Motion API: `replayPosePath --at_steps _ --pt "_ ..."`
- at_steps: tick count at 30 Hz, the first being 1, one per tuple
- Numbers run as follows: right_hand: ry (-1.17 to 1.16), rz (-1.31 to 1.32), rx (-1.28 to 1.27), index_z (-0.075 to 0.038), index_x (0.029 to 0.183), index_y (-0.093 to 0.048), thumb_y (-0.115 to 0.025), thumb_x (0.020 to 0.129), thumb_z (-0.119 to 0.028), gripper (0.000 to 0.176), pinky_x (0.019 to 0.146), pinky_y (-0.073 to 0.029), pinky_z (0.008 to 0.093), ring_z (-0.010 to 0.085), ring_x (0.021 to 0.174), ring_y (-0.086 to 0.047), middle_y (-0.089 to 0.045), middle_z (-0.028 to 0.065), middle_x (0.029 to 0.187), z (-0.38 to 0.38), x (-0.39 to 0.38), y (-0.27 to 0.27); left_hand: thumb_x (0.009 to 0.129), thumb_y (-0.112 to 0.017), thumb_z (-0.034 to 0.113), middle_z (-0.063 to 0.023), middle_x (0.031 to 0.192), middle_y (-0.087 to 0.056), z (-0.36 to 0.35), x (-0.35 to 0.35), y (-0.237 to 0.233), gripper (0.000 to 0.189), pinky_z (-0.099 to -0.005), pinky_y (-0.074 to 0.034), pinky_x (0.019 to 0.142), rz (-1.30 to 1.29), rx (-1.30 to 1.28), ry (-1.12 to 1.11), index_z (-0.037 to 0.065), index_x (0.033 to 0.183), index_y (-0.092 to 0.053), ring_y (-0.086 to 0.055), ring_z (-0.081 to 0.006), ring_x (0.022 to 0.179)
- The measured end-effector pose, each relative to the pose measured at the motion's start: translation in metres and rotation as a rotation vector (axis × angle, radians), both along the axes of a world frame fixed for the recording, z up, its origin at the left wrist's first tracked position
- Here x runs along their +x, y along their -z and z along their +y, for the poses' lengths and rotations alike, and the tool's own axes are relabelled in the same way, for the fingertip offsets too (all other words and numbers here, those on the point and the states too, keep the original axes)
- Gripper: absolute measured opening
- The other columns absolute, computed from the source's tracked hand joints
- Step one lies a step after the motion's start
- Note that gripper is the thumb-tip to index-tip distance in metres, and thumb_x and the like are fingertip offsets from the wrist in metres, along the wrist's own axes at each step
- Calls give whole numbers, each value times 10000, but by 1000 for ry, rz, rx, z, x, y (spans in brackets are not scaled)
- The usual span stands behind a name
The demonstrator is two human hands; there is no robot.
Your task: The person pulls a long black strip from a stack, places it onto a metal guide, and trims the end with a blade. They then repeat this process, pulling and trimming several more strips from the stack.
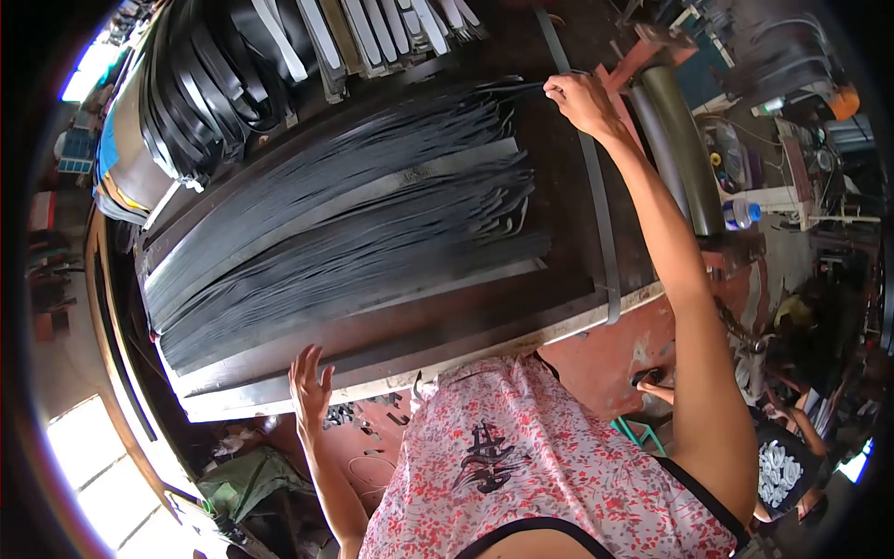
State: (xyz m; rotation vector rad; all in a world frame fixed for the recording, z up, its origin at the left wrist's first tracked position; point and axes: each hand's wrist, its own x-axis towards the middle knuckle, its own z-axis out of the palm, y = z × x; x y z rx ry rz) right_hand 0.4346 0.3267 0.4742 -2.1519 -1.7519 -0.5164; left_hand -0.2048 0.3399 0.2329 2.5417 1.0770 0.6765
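Observation:
Many long, thin black strips point(345, 214) lie in bundles across the dark worktable point(447, 321), their loose ends towards the right. At the far side of the table, my right hand point(582, 101) is closed in a pinch on the end of a black strip point(521, 90), which stretches left towards the upper bundle. My left hand point(310, 380) is held at the near edge of the table, fingers apart and holding nothing. A flat grey band point(596, 186) crosses the table beneath my right wrist.
Thicker black bands point(209, 84) hang in a stack at the upper left, beside pale-edged strips point(372, 28). A dark roller point(675, 149) stands at the right end, near a plastic bottle point(741, 214). Another person point(782, 461) is at the lower right.

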Motion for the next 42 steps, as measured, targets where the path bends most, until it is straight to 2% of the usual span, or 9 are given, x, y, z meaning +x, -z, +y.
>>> replayPosePath --at_steps 7,18,23,26,29,35,38,40,42 --pt "-7 -4 -117 -66 898 -668 -612 870 -75 64 727 -507 429 324 883 -644 -659 95 913 24 31 8 816 -685 6 -169 1135 -640 -24 -10 -16 320 -438 -480 922 35 -182 -81 11 1129 -623 -601 -367 1058" --pt "-156 15 -124 -33 836 -647 -623 858 -92 68 754 -504 424 323 851 -627 -637 102 843 9 41 29 803 -689 -5 -156 1097 -655 -5 11 -34 343 -421 -515 848 26 -303 24 40 1137 -625 -635 -359 982" --pt "-146 -184 -269 -43 906 -634 -627 843 -100 85 854 -492 414 304 935 -618 -645 98 944 2 33 24 802 -685 -12 -140 1049 -672 18 40 -52 310 -409 -543 775 10 -210 69 43 1103 -635 -659 -342 903" --pt "-138 -228 -199 -59 934 -615 -618 841 -103 103 874 -479 420 296 950 -610 -631 97 965 -2 28 16 804 -679 -14 -141 1001 -673 38 72 -78 284 -412 -537 735 -13 -122 115 41 1079 -637 -656 -348 861" --pt "-129 -272 -155 -63 886 -552 -576 875 -109 53 805 -463 431 305 863 -618 -627 98 866 -2 13 -11 811 -675 -7 -140 966 -676 67 113 -101 263 -408 -535 718 -114 -36 197 36 1068 -640 -658 -344 837" --pt "-281 -425 11 -83 937 -543 -536 791 77 217 923 -398 405 251 907 -586 -617 49 887 -7 -29 -79 845 -679 20 -130 1040 -694 117 235 -222 231 -360 -547 788 -342 128 390 34 1075 -672 -685 -307 921" --pt "-231 -538 71 -92 1002 -581 -540 799 55 254 1022 -364 418 233 961 -592 -638 34 942 -18 -58 -116 921 -643 278 -113 1048 -665 127 302 -284 329 -380 -549 773 -422 435 443 92 1192 -630 -671 -305 912" --pt "-202 -601 121 -101 1035 -603 -545 816 34 264 1054 -343 425 224 998 -598 -655 24 977 -28 -78 -140 903 -638 322 -130 1043 -681 114 335 -335 344 -406 -554 782 -405 451 493 79 1145 -660 -672 -327 939" --pt "-179 -671 167 -116 1050 -621 -554 846 -18 236 1067 -329 428 197 1028 -606 -676 4 1000 -39 -92 -159 853 -683 324 -137 919 -692 107 372 -364 275 -430 -547 735 -616 560 608 59 924 -677 -673 -339 859"
